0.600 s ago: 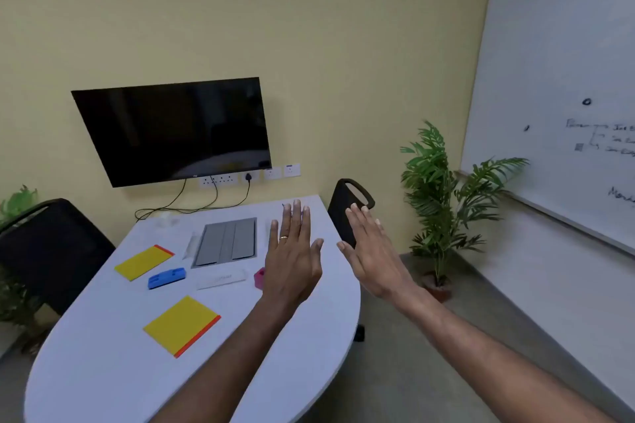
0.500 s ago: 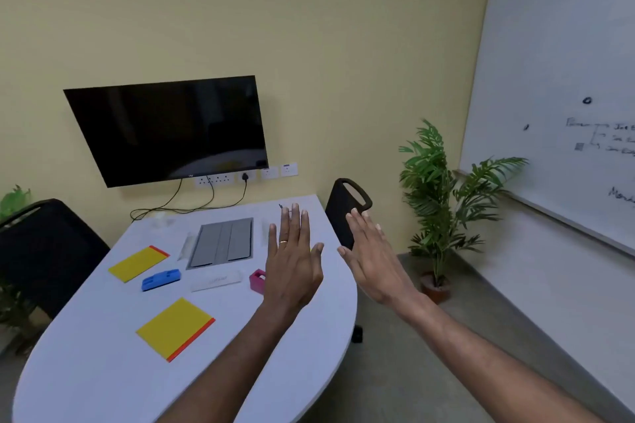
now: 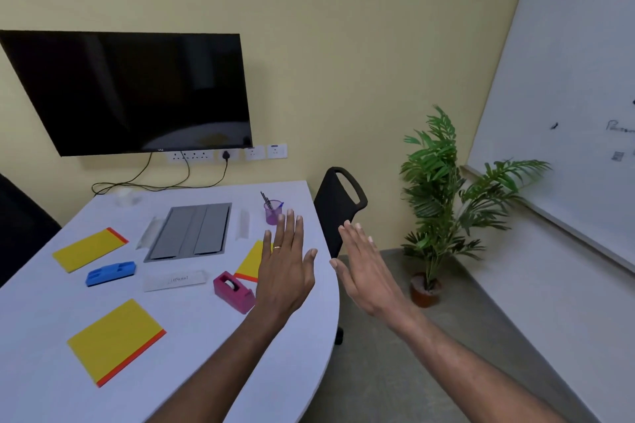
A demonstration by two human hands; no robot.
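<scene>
My left hand hovers flat, fingers straight, above the right part of the white table, holding nothing. My right hand is held out beside it past the table's right edge, fingers straight, also holding nothing. On the table lie a pink tape dispenser just left of my left hand, a yellow pad near me, a second yellow pad at the left, a third yellow pad partly hidden by my left hand, a blue block, a white name plate and a grey panel.
A purple pen cup stands at the table's far right. A black chair stands off the table's right edge, another chair at the left. A wall screen, a potted plant and a whiteboard surround the table.
The view has shifted so the table and its objects appear nearer and further right. Both hands stay raised and flat, uncovering the third yellow pad and the pen cup.
</scene>
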